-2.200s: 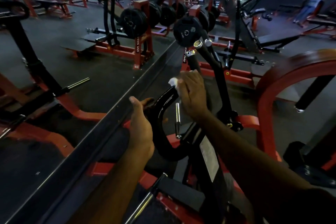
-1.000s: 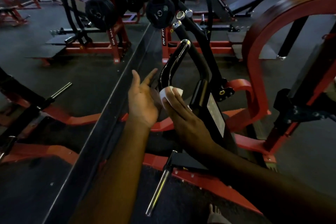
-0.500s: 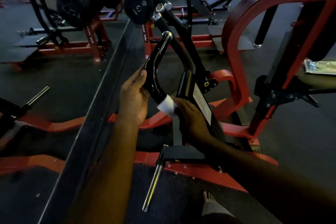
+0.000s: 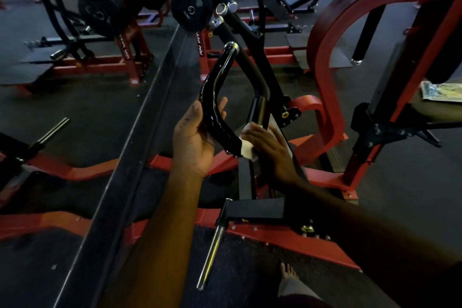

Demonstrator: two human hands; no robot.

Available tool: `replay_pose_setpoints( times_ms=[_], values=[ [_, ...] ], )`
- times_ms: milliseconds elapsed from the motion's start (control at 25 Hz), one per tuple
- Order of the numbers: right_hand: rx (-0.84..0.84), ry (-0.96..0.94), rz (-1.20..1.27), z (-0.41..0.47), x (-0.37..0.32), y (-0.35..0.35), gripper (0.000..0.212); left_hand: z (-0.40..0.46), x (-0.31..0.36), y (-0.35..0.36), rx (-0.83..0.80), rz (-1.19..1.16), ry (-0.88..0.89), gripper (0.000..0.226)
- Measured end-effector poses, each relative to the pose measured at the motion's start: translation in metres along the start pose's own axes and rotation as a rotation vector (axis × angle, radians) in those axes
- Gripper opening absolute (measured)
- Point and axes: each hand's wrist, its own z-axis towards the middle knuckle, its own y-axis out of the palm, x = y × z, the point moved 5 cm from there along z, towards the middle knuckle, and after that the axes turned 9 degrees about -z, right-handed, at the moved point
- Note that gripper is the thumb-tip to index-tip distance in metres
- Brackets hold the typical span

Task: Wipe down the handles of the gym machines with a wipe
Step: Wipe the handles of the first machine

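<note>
A glossy black curved handle (image 4: 217, 87) with a chrome end cap rises from a red and black gym machine at centre. My left hand (image 4: 193, 137) cradles the handle's lower bend from the left, thumb on one side and fingers behind it. My right hand (image 4: 268, 147) holds a white wipe (image 4: 246, 149) wrapped against the base of the handle, where it joins the machine's black arm. Part of the wipe is hidden under my fingers.
A chrome weight peg (image 4: 211, 250) sticks out low in front. A curved red frame (image 4: 325, 32) stands to the right, with a wipe packet (image 4: 441, 91) on a pad. Black weight plates (image 4: 188, 11) hang behind. A mirror wall's edge (image 4: 140, 145) runs diagonally at left. A bare foot (image 4: 287, 272) shows below.
My right hand slid the wipe down the handle from its upper part to its base. My left hand moved from open beside the handle to cradling its bend.
</note>
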Motion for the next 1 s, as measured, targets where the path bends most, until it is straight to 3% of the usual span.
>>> replay_pose_setpoints(
  times_ms=[80,280,360,400,480,560,600,640,760,880,920,1000],
  values=[
    [0.002,0.066,0.110,0.004,-0.003,0.003,0.031,-0.002,-0.001,0.000,-0.004,0.028,0.017,0.022],
    [0.033,0.561,0.504,0.017,-0.055,-0.004,0.023,-0.002,0.007,-0.007,0.069,0.225,0.108,0.021],
    [-0.132,0.704,0.683,0.055,-0.051,-0.006,0.037,-0.003,0.012,-0.006,0.074,0.349,0.172,0.021],
    [-0.292,0.750,0.766,0.073,-0.047,-0.004,0.037,-0.004,0.014,-0.005,0.067,0.389,0.192,0.021],
    [-0.635,0.692,0.766,0.100,-0.035,-0.002,0.022,-0.006,0.018,-0.006,0.065,0.418,0.201,0.025],
    [-0.948,0.440,0.478,0.104,-0.023,0.004,0.023,-0.008,0.021,-0.009,0.076,0.445,0.181,0.029],
    [-0.979,0.334,0.321,0.104,-0.020,0.005,0.030,-0.009,0.021,-0.010,0.085,0.457,0.167,0.030],
    [-0.966,0.356,0.313,0.107,-0.019,0.006,0.030,-0.010,0.022,-0.012,0.092,0.467,0.157,0.031],
    [-0.956,0.532,0.749,0.112,-0.034,0.020,0.034,-0.011,0.023,-0.015,0.101,0.484,0.151,0.032],
    [-1.119,0.805,1.386,0.110,-0.054,0.035,0.038,-0.008,0.025,-0.022,0.143,0.479,0.153,0.031],
    [-1.089,0.911,1.499,0.110,-0.056,0.035,0.032,-0.007,0.025,-0.024,0.163,0.471,0.159,0.032],
    [-1.013,0.915,1.590,0.108,-0.047,0.043,0.024,-0.007,0.025,-0.024,0.201,0.452,0.169,0.037]
  ],
)
